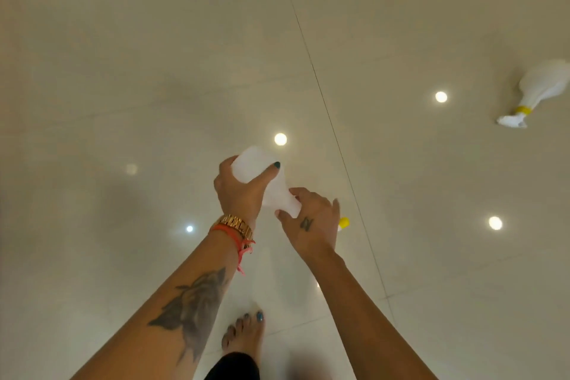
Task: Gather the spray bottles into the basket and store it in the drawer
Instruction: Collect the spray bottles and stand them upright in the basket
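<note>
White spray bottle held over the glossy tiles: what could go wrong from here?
1. The white translucent spray bottle hangs between both hands; the right hand hides its yellow-capped neck, so a handover may fumble.
2. A second white spray bottle with a yellow collar lies far right and may be overlooked.
3. No basket is visible.

The right hand (311,222) is hiding the neck and spray head of the held bottle (271,182); only a yellow tip (344,222) is peeking out past the fingers. The left hand (239,191) is covering part of that bottle's body. The second bottle (536,89), lying on the floor (154,71), is running off the right edge, its base cut away. Both forearms are leaving the frame at the bottom. A bare foot (245,336) is partly hidden behind dark clothing (234,367).
</note>
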